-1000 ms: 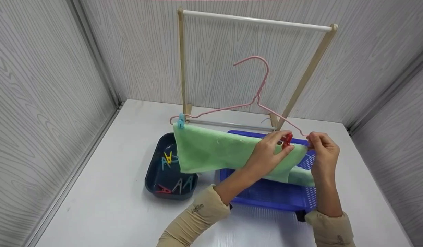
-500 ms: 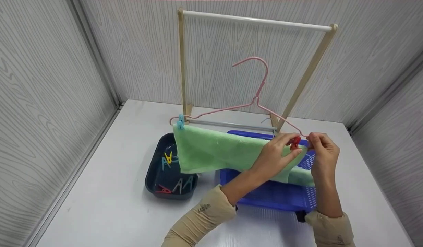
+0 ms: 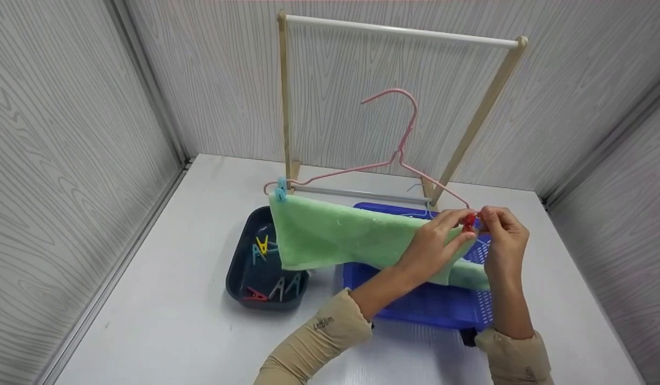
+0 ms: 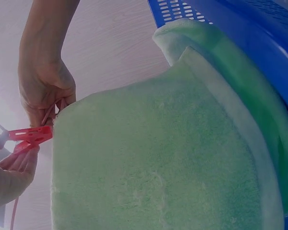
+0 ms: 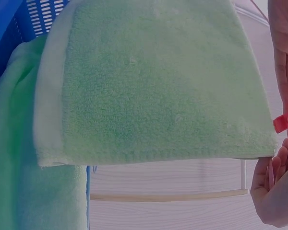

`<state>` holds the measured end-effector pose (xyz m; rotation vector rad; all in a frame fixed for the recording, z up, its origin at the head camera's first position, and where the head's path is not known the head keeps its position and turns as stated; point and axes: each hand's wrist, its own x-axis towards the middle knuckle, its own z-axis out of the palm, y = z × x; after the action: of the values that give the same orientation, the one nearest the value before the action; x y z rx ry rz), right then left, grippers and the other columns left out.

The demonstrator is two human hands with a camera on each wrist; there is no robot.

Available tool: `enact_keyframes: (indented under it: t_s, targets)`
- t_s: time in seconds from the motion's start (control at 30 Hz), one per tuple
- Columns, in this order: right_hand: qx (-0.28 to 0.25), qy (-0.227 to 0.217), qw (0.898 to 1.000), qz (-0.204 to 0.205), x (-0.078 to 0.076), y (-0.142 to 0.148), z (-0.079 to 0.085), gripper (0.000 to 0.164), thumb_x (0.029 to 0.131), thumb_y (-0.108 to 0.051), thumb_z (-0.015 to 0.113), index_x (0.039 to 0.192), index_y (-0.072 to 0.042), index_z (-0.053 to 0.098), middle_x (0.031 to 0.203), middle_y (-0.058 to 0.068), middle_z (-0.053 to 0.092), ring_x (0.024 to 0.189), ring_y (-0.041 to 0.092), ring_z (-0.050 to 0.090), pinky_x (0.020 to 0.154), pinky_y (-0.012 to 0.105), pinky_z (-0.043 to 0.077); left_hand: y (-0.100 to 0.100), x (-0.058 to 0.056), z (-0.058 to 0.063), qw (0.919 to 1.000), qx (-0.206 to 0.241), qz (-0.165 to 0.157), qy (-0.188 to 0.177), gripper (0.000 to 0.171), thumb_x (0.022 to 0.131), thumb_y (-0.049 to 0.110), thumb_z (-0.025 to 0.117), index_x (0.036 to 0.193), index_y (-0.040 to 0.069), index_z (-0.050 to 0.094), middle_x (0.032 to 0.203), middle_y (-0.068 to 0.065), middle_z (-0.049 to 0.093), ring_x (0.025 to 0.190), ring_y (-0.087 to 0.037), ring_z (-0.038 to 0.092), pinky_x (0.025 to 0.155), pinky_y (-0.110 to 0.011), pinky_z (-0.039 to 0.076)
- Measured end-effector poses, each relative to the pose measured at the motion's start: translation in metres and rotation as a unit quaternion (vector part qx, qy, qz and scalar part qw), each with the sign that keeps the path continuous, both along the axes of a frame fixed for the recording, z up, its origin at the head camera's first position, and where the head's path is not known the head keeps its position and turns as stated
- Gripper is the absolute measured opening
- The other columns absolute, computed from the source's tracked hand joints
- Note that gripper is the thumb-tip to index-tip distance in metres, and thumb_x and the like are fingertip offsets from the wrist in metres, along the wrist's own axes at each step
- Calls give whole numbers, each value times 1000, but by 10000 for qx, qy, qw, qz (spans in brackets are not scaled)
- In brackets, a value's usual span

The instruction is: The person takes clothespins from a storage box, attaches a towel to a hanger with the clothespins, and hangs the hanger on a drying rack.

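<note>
My left hand (image 3: 429,240) pinches a red clothespin (image 3: 469,222) by its handles at the right end of the green towel (image 3: 351,230). In the left wrist view its jaws meet the towel's top edge; whether they grip it I cannot tell. My right hand (image 3: 506,238) pinches the towel's upper right corner together with the end of the pink hanger (image 3: 373,167). A light blue clothespin (image 3: 281,190) fastens the towel's left corner to the hanger's other end. The towel hangs down in front of the blue basket (image 3: 415,315).
A dark tray (image 3: 239,278) at left holds several clothespins, among them a yellow one (image 3: 262,245) and a red one (image 3: 255,294). Behind stands a wooden rack with a white bar (image 3: 399,31). More green cloth (image 3: 469,275) lies over the basket's right side.
My left hand has moved right along the towel's top edge, bringing the red clothespin up to the right corner. My right hand has stayed almost still, and the hanger has shifted slightly left.
</note>
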<state>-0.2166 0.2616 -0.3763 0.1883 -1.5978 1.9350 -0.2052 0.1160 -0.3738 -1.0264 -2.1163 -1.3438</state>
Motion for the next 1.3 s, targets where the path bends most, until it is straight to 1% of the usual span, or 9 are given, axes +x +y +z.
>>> enact_keyframes:
  t_s: [0.13,0.27,0.37,0.6,0.77,1.0,1.17,1.3]
  targets:
    - [-36,-6,10000,1,-1,-1,1,17,89,0,58,77,10,64,70,7,56,62,16,48,55,19,45,2,-2,-1,9998,146,37,127,37,94,19,51,125,-1,51,119,-9,55,107,-6,51,87,-11,36]
    - [-2,-9,10000,-45,-2,-1,2,17,89,0,58,76,9,64,69,6,56,62,15,48,56,19,45,5,-4,-3,9984,469,91,300,34,93,15,51,122,-3,52,116,-11,56,107,-8,53,87,-12,37]
    - [36,14,10000,-66,-1,-2,3,17,89,0,58,76,10,64,69,6,57,62,15,48,56,20,45,8,-4,-6,9969,684,134,367,32,93,14,52,120,-4,54,113,-12,58,104,-9,54,86,-12,38]
    - [-62,116,9999,76,0,-3,3,15,88,1,58,77,11,64,70,7,57,62,18,47,56,20,45,12,-7,-9,9948,666,373,672,28,93,15,52,114,-3,57,106,-10,61,98,-7,57,83,-11,39]
    - [-172,239,9994,157,1,-3,4,15,88,4,57,75,10,63,68,7,57,61,16,48,55,20,45,13,-9,-10,9932,746,345,824,24,93,14,51,110,-2,60,102,-9,62,93,-7,58,82,-11,40]
    - [-218,163,9996,46,3,-6,3,16,88,2,58,75,10,63,68,7,56,61,17,49,55,20,45,15,-10,-11,9908,876,339,970,21,93,11,53,106,-2,62,100,-9,63,92,-9,59,82,-11,40]
    - [-273,227,9993,72,3,-6,1,16,88,3,58,75,11,63,68,7,57,60,16,50,54,20,45,17,-12,-13,9890,966,395,1049,18,93,11,54,103,-1,63,97,-8,64,89,-8,59,80,-10,41]
    - [-284,228,9993,80,3,-7,0,16,88,4,57,75,11,63,69,7,57,61,16,50,55,20,45,17,-13,-14,9886,954,440,1075,18,93,10,54,102,-1,64,96,-7,64,87,-8,59,79,-10,41]
